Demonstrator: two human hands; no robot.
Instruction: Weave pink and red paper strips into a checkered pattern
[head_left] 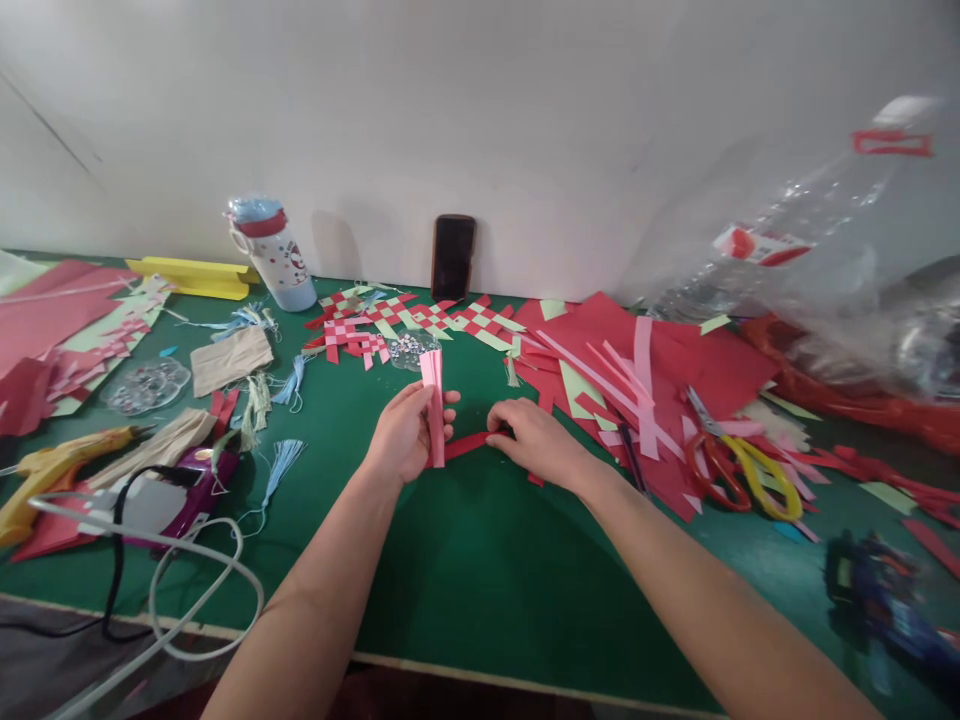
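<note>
My left hand (407, 432) is closed around an upright bundle of pink paper strips (433, 400) over the middle of the green table. A red paper strip (466, 444) stretches between my two hands. Its right end is under the bent fingertips of my right hand (534, 437), which look pinched on it. Its left end passes behind the pink strips and is hidden. Another red strip (546, 400) lies partly behind my right hand. Beyond my hands are woven red-and-green paper pieces (480, 322) and a clear dish of beads (409, 350).
Red paper sheets (592, 325), scissors (739, 465) and a plastic bottle (810, 215) are at right. A phone (454, 255) leans on the wall, left of it a flask (274, 255). Yellow glue gun (67, 470), tassels (281, 465) and a white cable (157, 600) lie left.
</note>
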